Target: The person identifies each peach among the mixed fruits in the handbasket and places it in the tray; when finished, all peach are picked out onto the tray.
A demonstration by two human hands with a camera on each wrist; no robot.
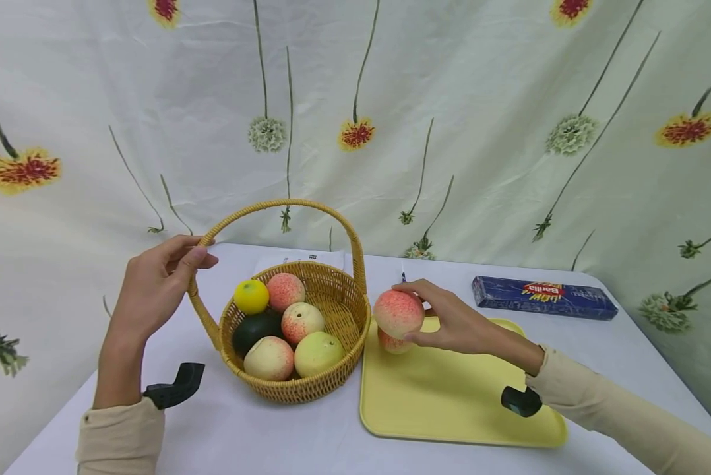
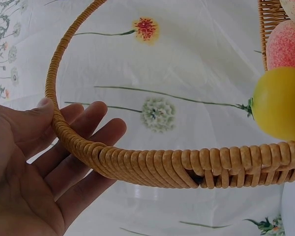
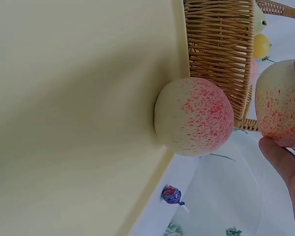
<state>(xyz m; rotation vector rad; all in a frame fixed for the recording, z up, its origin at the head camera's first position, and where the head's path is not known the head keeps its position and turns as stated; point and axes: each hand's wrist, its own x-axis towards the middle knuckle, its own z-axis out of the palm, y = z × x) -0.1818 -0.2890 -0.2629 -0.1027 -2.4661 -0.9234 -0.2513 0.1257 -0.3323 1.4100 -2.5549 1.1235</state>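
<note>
My left hand (image 1: 148, 290) holds the left side of the arched handle (image 1: 284, 203) of a wicker basket (image 1: 308, 390), the handle running between thumb and fingers. My right hand (image 1: 453, 323) grips a pink-and-cream peach (image 1: 398, 313) between thumb and fingers, raised just right of the basket. A second peach (image 3: 194, 118) sits below it at the corner of the yellow tray (image 1: 450, 412), beside the basket wall. Inside the basket lie several peaches (image 1: 269, 358), a small yellow fruit (image 1: 251, 296), a dark green fruit (image 1: 253, 333) and a pale yellow-green round fruit (image 1: 318, 353).
A dark blue Barilla box (image 1: 542, 297) lies at the back right of the white table (image 1: 243, 435). A wrapped lollipop (image 3: 172, 194) lies just behind the tray. Behind the basket is a white packet (image 1: 328, 258). A flower-printed curtain (image 1: 480, 99) hangs behind everything.
</note>
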